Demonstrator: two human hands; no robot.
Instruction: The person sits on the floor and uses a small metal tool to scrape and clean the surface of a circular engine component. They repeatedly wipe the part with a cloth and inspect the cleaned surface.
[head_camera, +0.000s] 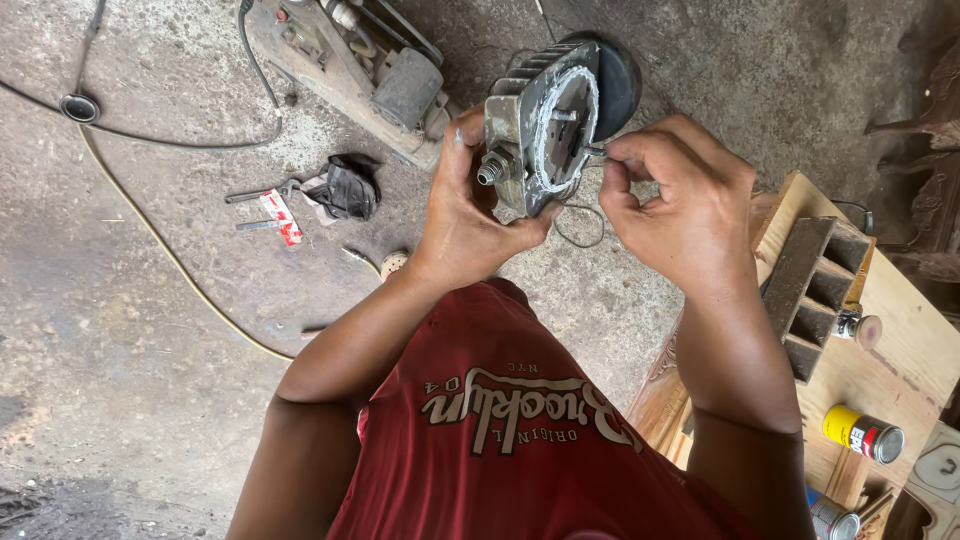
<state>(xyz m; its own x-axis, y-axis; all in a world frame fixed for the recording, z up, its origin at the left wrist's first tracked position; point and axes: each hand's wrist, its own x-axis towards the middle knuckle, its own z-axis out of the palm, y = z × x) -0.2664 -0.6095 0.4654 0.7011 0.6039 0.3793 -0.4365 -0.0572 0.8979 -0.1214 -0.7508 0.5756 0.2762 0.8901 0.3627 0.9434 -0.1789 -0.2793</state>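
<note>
Gripping a grey metal motor housing (535, 125) in mid-air above the concrete floor (150, 300), the left hand (465, 215) was closed round the lower edge of the part, thumb up along its side near a threaded bolt with a nut (490, 172) that stuck out from the corner. The open face of the housing was turned toward the camera and showed a round opening ringed with pale residue; no cover sat over that face, so the part appeared, as a judgement, to be partway through being taken apart or put together, and which of the two could not be told. A black round part (620, 80) lay behind the housing, touching it. The right hand (680, 200) was curled, its thumb and forefinger pinching a thin metal piece (597, 152) at the rim of the housing; whether this piece was a screw or a tool tip was too small to tell. On the floor beyond lay a dusty machine on a board (385, 80), a dark rag (345, 187), a small red-and-white pack (280, 215) and a long cable (160, 245). A wooden bench (900, 360) to the right bore a slotted wooden rack (815, 290) and a yellow can (862, 432).
</note>
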